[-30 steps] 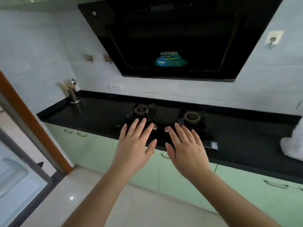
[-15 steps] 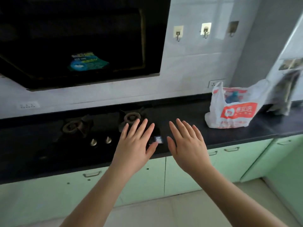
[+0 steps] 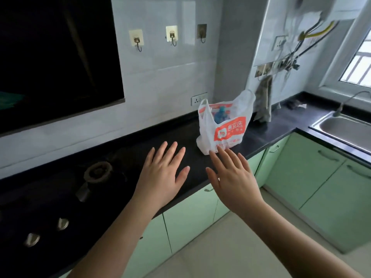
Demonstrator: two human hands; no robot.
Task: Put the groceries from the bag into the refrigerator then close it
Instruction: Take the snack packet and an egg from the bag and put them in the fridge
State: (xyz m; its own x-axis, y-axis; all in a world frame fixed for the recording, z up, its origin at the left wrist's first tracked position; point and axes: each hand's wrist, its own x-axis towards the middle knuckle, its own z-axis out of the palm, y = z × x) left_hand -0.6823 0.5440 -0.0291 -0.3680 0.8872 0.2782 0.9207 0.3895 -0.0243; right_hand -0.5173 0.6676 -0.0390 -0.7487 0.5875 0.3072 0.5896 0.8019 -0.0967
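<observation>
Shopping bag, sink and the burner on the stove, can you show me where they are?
shopping bag [image 3: 230, 131]: head view, on its orange printed label.
sink [image 3: 341, 131]: head view, on the bare steel basin.
burner [image 3: 98, 173]: head view, on the round ring of the stove burner.

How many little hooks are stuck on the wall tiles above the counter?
3, in a row right of the dark hood: the left hook, the middle hook and the right hook on the grey corner. More may hide behind the hanging cloth.
</observation>
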